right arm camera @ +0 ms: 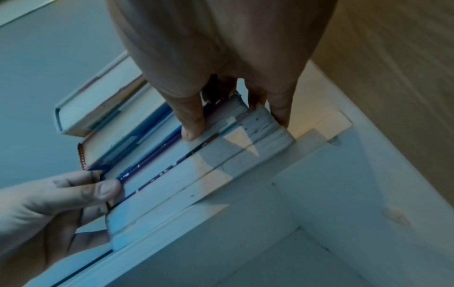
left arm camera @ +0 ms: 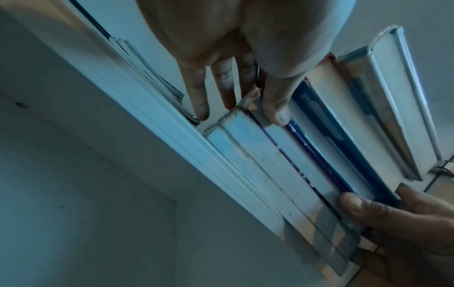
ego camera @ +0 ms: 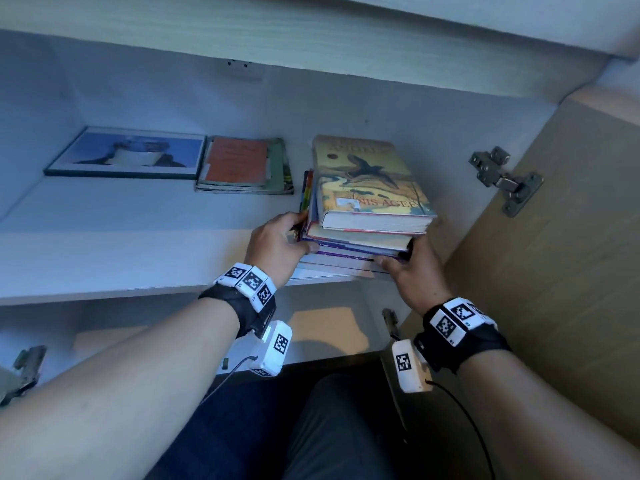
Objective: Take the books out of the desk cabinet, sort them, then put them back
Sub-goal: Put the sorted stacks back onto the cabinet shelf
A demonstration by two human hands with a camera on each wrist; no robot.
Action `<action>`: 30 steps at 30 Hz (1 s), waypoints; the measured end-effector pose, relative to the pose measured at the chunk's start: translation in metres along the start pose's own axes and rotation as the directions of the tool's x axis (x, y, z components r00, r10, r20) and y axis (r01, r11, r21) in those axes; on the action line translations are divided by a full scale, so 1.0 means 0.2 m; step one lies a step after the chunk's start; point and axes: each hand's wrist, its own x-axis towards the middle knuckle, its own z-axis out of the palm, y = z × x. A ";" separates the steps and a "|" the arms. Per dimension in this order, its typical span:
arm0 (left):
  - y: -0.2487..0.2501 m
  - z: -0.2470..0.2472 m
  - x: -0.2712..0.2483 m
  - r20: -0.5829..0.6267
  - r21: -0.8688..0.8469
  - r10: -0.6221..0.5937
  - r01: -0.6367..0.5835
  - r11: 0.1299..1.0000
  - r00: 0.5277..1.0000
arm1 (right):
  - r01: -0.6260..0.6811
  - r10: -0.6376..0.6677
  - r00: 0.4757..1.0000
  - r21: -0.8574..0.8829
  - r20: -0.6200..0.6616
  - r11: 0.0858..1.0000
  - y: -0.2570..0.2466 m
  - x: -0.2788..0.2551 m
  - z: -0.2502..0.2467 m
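A stack of several books (ego camera: 367, 188) lies flat at the right end of the white cabinet shelf (ego camera: 121, 261), a yellow hardcover with a bird on top. My left hand (ego camera: 303, 235) grips the stack's front left corner; its thumb (left arm camera: 277, 108) presses the page edges and its fingers reach along the left side. My right hand (ego camera: 398, 256) grips the front right corner, thumb (right arm camera: 191, 126) on the front of the lower books (right arm camera: 172, 174) and fingers round the right side. The lowest books jut slightly over the shelf's front edge.
Further left on the shelf lie a thin pile of magazines with an orange cover (ego camera: 242, 166) and a framed picture (ego camera: 128, 152). The wooden cabinet door (ego camera: 554, 271) stands open on the right, with a metal hinge (ego camera: 505, 181). A lower compartment opens beneath the shelf, above my knees.
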 end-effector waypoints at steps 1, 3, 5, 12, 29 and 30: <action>0.00 0.00 0.00 -0.005 -0.008 0.000 0.000 1.000 1.000 | 0.007 -0.007 1.000 0.001 0.008 1.000 0.00 0.00 0.00; -0.01 -0.01 0.00 -0.009 -0.026 0.002 -0.002 1.000 1.000 | -0.006 0.006 0.999 0.002 0.042 1.000 0.00 -0.01 -0.02; -0.01 -0.01 -0.01 -0.013 -0.042 0.008 -0.008 0.999 1.000 | -0.002 0.003 0.999 -0.014 0.048 1.000 -0.01 -0.01 -0.04; -0.01 -0.02 -0.01 0.023 -0.142 -0.095 0.098 0.985 0.995 | 0.009 -0.004 0.998 -0.081 0.059 0.997 0.02 0.03 -0.04; 0.13 -0.15 0.07 0.128 0.142 0.017 -0.035 0.989 0.992 | 0.046 -0.053 0.994 0.069 0.094 0.997 0.01 0.06 -0.09; 0.13 -0.14 0.08 0.120 0.134 0.020 -0.036 0.990 0.993 | 0.057 -0.064 0.994 0.077 0.090 0.995 0.01 0.06 -0.09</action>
